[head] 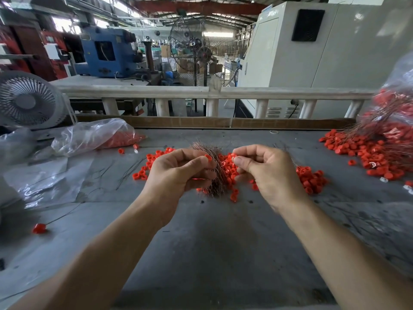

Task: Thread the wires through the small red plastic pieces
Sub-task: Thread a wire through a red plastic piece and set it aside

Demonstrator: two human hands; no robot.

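I am working at a grey table (212,242), both forearms reaching out over it. At the far right a clear plastic bag (395,104) is bulging with red pieces already strung on wires, and more of them are spilling out onto the table in a heap (368,153). At the left a second clear bag (93,136) is lying on its side, holding loose red pieces. A white fan (29,99) is standing behind it. Between my hands a scatter of loose red pieces (230,168) is lying on the table. My left hand (178,173) is curling round a bundle of thin wires (214,173) and pinching one small red piece (208,157) at its fingertips. My right hand (266,171) is curling in beside it, fingertips pinched together; I cannot tell what they are holding.
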